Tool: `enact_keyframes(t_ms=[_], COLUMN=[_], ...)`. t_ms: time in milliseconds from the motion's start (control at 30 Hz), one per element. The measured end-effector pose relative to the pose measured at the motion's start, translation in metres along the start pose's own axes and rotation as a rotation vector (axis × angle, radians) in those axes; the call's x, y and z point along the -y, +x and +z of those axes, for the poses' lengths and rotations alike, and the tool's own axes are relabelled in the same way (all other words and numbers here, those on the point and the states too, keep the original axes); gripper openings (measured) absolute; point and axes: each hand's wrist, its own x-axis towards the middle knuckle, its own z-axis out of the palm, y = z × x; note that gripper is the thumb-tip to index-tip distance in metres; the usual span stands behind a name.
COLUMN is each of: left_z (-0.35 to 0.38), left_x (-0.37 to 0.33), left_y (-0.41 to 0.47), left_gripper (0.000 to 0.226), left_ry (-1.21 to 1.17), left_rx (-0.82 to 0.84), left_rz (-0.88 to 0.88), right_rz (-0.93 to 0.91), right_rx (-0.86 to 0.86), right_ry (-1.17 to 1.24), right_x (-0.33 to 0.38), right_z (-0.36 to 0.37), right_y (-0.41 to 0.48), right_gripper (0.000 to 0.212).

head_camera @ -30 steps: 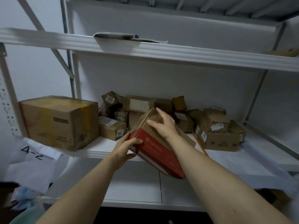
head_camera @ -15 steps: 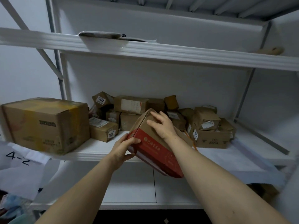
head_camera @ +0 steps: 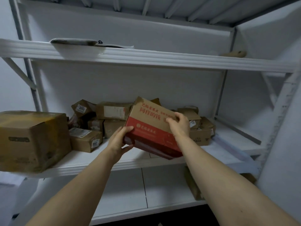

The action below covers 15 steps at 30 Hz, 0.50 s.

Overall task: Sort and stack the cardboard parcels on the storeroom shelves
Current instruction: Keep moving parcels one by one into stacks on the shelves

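A cardboard parcel with a red lower band and red lettering [head_camera: 149, 126] is held tilted above the front of the middle shelf [head_camera: 101, 165]. My left hand [head_camera: 121, 140] grips its lower left corner, thumb on the red face. My right hand [head_camera: 179, 123] grips its upper right edge, fingers curled over the top. Behind it a heap of several small brown parcels [head_camera: 104, 118] lies at the back of the shelf, partly hidden by the held box.
A large brown carton [head_camera: 31, 139] stands at the shelf's left end. More small parcels [head_camera: 200, 129] sit to the right of my hands. The upper shelf [head_camera: 146, 57] carries a flat packet [head_camera: 73, 41]. A lower shelf [head_camera: 143, 196] lies beneath.
Both hands have lifted the red-banded parcel higher and turned it, so its lettered brown face now shows. The view has shifted right and upward.
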Motion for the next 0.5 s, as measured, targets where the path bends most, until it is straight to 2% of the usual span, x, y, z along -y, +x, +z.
enact_keyframes(t_ms=[33, 67, 167, 233, 300, 400, 500], left_z=[0.008, 0.016, 0.04, 0.063, 0.087, 0.125, 0.162], left_x=[-0.002, -0.003, -0.004, -0.001, 0.003, 0.012, 0.024], left_y=[0.002, 0.005, 0.013, 0.017, 0.018, 0.016, 0.008], left_gripper=[0.029, 0.025, 0.037, 0.044, 0.044, 0.038, 0.028], left_ry=[-0.002, 0.008, 0.049, 0.077, 0.109, 0.142, 0.147], left_rx=[0.004, 0.007, 0.029, 0.087, 0.164, 0.281, 0.408], left_rz=[-0.005, -0.007, -0.014, -0.034, -0.041, -0.054, -0.108], right_rz=[0.016, 0.04, 0.16, 0.28, 0.381, 0.449, 0.49], right_rx=[-0.054, -0.104, -0.241, -0.306, -0.35, -0.406, -0.547], right_ry=[-0.026, -0.041, 0.008, 0.183, 0.372, 0.591, 0.624], right_x=[-0.004, -0.008, -0.02, -0.03, -0.042, -0.058, -0.073], right_z=[-0.012, -0.025, -0.059, -0.084, -0.11, -0.15, -0.185], right_y=[0.004, 0.007, 0.012, 0.01, 0.004, -0.014, -0.035], right_gripper=[0.049, 0.053, 0.064, 0.065, 0.057, 0.025, 0.021])
